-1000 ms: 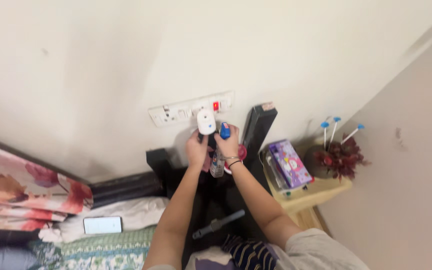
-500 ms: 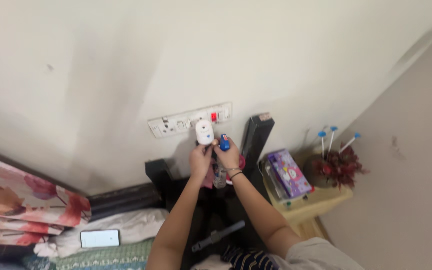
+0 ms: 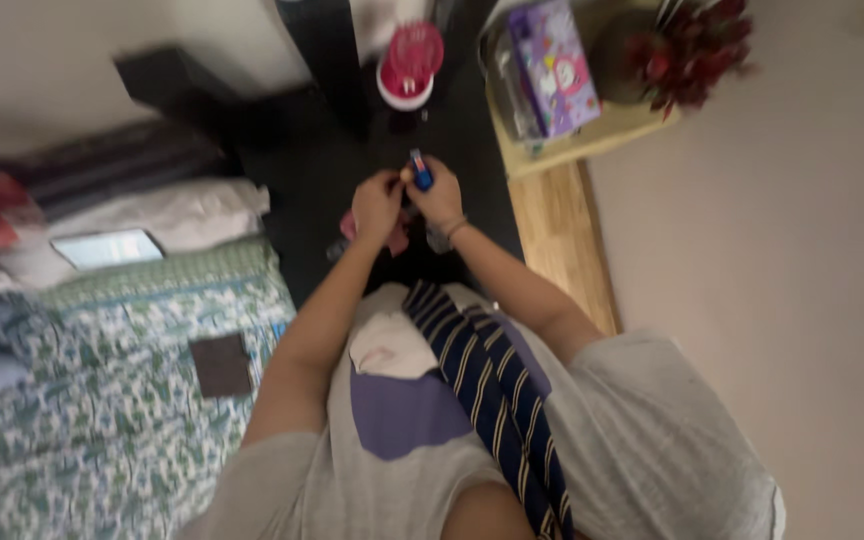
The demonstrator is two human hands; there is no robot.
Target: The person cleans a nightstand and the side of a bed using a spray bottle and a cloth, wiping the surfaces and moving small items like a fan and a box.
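My two hands meet low in front of me, over a dark floor. My right hand grips a small clear bottle with a blue cap that sticks up above the fingers. My left hand is closed beside it, its fingertips touching near the cap. A pink item is bunched under the left palm. The view is motion-blurred, so finer detail of the grip is lost.
A red and white round object stands on the floor ahead. To the right, a yellow side table carries a purple box and a red plant. The bed at left holds a phone and a brown wallet. A navy striped cloth hangs down my front.
My hands have come down from the white plug-in device at the wall switchboard to a spot close to my body. The view has swung sharply downward; the switchboard is out of sight.
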